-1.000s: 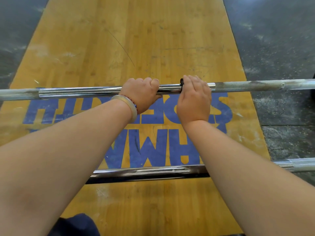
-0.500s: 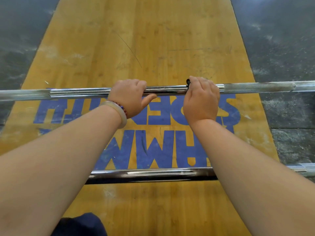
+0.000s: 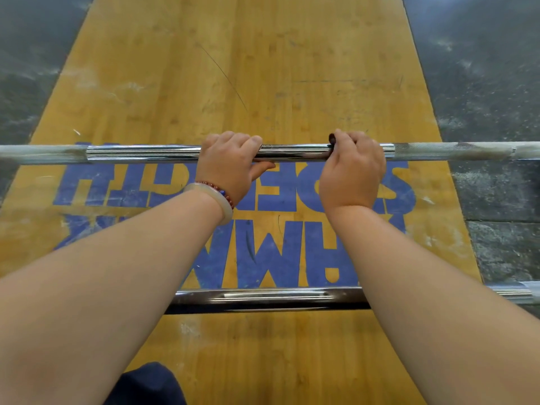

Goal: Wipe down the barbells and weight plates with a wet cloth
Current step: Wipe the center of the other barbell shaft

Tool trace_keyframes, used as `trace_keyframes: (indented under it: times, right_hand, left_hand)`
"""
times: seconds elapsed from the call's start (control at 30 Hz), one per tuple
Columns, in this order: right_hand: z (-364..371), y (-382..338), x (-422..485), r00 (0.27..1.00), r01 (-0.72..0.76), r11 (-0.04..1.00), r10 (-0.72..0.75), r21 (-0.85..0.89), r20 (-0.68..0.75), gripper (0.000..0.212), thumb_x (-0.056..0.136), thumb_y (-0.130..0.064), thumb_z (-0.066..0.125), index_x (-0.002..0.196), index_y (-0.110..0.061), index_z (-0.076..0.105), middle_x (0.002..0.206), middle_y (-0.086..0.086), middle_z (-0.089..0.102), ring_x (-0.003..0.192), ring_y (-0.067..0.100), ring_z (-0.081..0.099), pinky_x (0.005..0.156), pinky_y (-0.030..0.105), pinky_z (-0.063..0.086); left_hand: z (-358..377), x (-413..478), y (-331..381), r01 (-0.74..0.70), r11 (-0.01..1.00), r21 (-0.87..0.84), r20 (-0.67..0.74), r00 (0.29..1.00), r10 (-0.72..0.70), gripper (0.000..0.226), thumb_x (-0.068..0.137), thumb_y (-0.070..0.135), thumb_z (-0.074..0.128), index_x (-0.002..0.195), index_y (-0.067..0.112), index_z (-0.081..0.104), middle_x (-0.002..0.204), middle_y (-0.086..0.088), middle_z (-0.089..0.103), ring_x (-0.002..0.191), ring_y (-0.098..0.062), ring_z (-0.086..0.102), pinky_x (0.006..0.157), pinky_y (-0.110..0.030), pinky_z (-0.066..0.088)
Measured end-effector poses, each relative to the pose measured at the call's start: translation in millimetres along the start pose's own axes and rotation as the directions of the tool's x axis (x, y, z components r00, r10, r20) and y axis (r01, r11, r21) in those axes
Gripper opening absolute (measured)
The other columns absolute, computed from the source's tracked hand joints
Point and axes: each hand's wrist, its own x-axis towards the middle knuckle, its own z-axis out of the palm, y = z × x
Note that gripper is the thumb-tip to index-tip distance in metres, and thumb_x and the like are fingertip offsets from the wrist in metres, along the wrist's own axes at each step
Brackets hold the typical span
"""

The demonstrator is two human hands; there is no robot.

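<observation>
My left hand (image 3: 230, 165) and right hand (image 3: 350, 171) clench the far barbell (image 3: 292, 152); a dark scrap (image 3: 332, 138) sits mostly hidden under the right.

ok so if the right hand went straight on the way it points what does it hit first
The far barbell, which the right hand is gripping. Beyond the bar only the wooden platform shows, so the way looks free there, though depth is hard to judge.

Two barbells: far barbell (image 3: 295, 151) gripped by left hand (image 3: 230, 168) and right hand (image 3: 350, 173), near barbell (image 3: 263, 298) behind both; two bracelets (image 3: 218, 201).
</observation>
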Motion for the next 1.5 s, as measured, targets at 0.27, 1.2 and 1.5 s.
trace_keyframes:
  times: [0.27,1.2,1.5]
  right_hand:
    - [0.2,-34.9,-4.2,0.968,0.225,0.959,-0.24,0.173,0.073,0.016,0.08,-0.008,0.061,0.09,-0.011,0.073,0.08,0.007,0.064,0.079,0.034,0.06,0.071,0.041,0.047]
    - [-4.7,8.5,11.4,0.999,-0.026,0.999,0.027,-0.028,0.021,0.018,0.089,-0.013,0.052,0.091,-0.011,0.07,0.084,0.008,0.064,0.08,0.032,0.058,0.074,0.036,0.041]
    - [2.9,-1.0,2.9,0.917,0.35,0.92,-0.375,0.179,0.137,0.029,0.089,-0.011,0.046,0.107,-0.006,0.068,0.1,0.01,0.067,0.091,0.033,0.061,0.088,0.042,0.048]
  left_hand:
    - [2.0,0.8,1.0,0.03,1.0,-0.005,-0.024,0.999,-0.03,0.049,0.086,0.053,0.041,0.094,0.01,0.064,0.084,-0.003,0.067,0.079,-0.028,0.061,0.078,-0.037,0.033]
    - [6.4,2.5,10.6,-0.106,0.863,0.494,0.081,0.994,0.075,0.042,0.075,0.053,0.065,0.095,0.017,0.06,0.081,0.004,0.057,0.073,-0.016,0.056,0.073,-0.028,0.043]
    - [-1.6,26.0,22.4,-0.042,0.951,0.306,0.282,0.958,-0.048,0.025,0.095,0.038,0.051,0.095,0.015,0.042,0.083,-0.002,0.052,0.072,-0.022,0.044,0.064,-0.032,0.03]
